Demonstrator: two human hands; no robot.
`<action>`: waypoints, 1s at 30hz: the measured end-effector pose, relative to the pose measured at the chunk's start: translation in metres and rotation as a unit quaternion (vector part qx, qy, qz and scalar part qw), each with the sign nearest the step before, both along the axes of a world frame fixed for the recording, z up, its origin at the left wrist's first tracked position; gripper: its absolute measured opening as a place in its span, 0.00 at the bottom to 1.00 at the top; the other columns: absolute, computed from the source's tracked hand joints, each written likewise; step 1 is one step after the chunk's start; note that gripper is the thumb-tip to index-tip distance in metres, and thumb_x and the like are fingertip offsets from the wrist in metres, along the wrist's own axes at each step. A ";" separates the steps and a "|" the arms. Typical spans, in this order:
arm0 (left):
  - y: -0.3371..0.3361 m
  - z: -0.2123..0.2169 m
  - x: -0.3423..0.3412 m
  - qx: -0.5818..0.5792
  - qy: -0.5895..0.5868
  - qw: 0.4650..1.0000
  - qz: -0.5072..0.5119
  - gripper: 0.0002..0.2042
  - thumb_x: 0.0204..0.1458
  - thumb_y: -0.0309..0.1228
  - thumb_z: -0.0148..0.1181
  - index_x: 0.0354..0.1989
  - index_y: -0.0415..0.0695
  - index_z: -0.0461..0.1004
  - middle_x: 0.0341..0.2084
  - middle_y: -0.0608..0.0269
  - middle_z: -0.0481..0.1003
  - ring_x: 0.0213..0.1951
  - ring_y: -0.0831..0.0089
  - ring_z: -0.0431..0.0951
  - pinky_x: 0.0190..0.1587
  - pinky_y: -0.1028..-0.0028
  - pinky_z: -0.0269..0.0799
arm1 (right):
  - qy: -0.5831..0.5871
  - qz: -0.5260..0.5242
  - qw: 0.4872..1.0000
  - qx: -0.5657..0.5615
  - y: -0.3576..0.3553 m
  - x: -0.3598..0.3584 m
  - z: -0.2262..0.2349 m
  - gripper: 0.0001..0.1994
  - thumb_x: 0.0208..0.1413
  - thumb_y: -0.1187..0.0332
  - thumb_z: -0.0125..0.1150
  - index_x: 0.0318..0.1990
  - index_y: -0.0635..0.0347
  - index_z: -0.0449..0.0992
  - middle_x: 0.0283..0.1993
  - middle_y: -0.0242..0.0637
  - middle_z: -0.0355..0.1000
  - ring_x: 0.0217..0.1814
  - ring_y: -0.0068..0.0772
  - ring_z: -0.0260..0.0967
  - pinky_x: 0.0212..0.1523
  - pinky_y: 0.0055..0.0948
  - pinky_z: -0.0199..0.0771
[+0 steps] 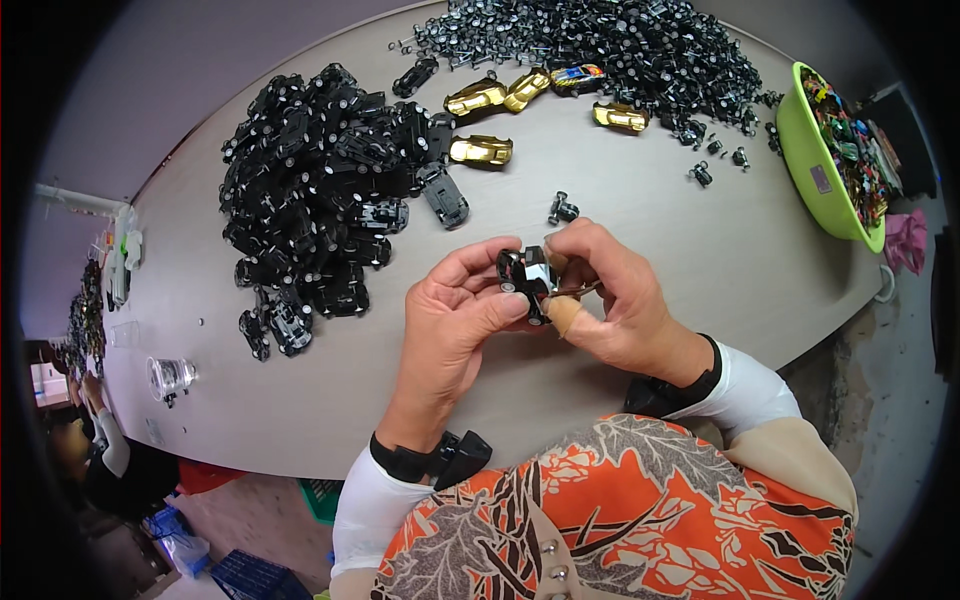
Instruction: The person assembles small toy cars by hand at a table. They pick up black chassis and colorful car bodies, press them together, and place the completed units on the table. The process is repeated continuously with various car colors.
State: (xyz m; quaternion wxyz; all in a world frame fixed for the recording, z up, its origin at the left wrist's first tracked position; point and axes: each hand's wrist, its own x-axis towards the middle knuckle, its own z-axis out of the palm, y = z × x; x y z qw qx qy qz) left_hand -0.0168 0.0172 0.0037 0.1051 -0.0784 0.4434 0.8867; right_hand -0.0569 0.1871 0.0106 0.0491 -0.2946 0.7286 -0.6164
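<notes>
Close to my body, above the table, both hands are closed round a small black toy car (537,268) with a shiny, pale patch on it. My left hand (455,315) grips its left end between thumb and fingers. From the other side, my right hand (618,300) pinches it; a tan bandage wraps the thumb. Part of the toy car is hidden by my fingers. Just beyond my hands lies a black wheel-and-axle piece (564,208). A grey-black car base (443,196) lies farther left.
A heap of black toy car bases (310,180) stands at left. Gold car shells (482,151) lie mid-table, before a big pile of wheel pieces (620,50). At right is a green basin (815,165) of colourful parts. A clear cup (170,376) and another person (115,460) are at far left.
</notes>
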 end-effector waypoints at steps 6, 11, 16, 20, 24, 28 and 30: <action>0.001 -0.004 0.002 -0.020 0.038 0.999 0.010 0.20 0.43 0.15 0.60 0.48 0.33 0.69 0.39 0.54 0.74 0.38 0.70 0.76 0.38 0.73 0.79 | 0.050 0.028 0.998 0.027 0.001 -0.003 -0.001 0.18 0.41 0.82 0.54 0.44 0.63 0.69 0.31 0.33 0.62 0.26 0.21 0.62 0.25 0.19 0.65; 0.000 -0.005 0.003 -0.043 0.053 0.998 0.007 0.19 0.43 0.15 0.60 0.47 0.35 0.71 0.39 0.57 0.74 0.39 0.72 0.76 0.39 0.74 0.78 | 0.049 0.040 0.998 0.014 0.003 -0.005 0.000 0.18 0.41 0.82 0.55 0.44 0.63 0.69 0.30 0.33 0.63 0.25 0.21 0.61 0.25 0.19 0.65; 0.000 -0.003 0.003 -0.051 0.082 0.995 0.004 0.20 0.42 0.15 0.61 0.47 0.37 0.72 0.42 0.58 0.73 0.41 0.71 0.75 0.42 0.74 0.77 | -0.017 -0.003 0.999 -0.043 -0.001 0.001 -0.001 0.17 0.41 0.82 0.56 0.43 0.64 0.69 0.30 0.33 0.63 0.26 0.20 0.61 0.25 0.18 0.64; -0.002 -0.004 0.001 -0.078 0.118 0.990 -0.013 0.21 0.41 0.15 0.61 0.48 0.37 0.72 0.45 0.58 0.71 0.43 0.71 0.74 0.45 0.74 0.75 | -0.008 0.025 0.999 -0.045 0.001 -0.002 -0.002 0.16 0.41 0.82 0.56 0.42 0.64 0.69 0.30 0.33 0.63 0.26 0.19 0.62 0.25 0.18 0.64; -0.002 -0.008 0.002 -0.098 0.117 0.988 -0.013 0.21 0.42 0.15 0.61 0.48 0.37 0.71 0.46 0.58 0.70 0.43 0.72 0.74 0.45 0.75 0.74 | -0.021 0.054 0.998 -0.019 0.002 -0.003 0.001 0.14 0.41 0.82 0.56 0.39 0.64 0.69 0.29 0.33 0.64 0.27 0.19 0.63 0.25 0.18 0.63; -0.001 -0.008 0.004 -0.127 0.114 0.985 -0.011 0.20 0.44 0.17 0.60 0.49 0.37 0.71 0.46 0.59 0.70 0.43 0.73 0.73 0.45 0.78 0.73 | 0.025 0.056 0.998 -0.035 0.001 -0.004 -0.006 0.13 0.41 0.82 0.56 0.38 0.63 0.69 0.29 0.33 0.64 0.26 0.20 0.63 0.24 0.20 0.64; 0.002 -0.006 0.005 -0.162 0.122 0.979 -0.015 0.19 0.47 0.19 0.58 0.51 0.37 0.70 0.46 0.59 0.70 0.45 0.75 0.72 0.45 0.79 0.70 | 0.015 0.063 0.998 0.000 0.005 -0.006 0.000 0.13 0.41 0.81 0.56 0.38 0.63 0.69 0.29 0.33 0.64 0.25 0.20 0.63 0.24 0.21 0.64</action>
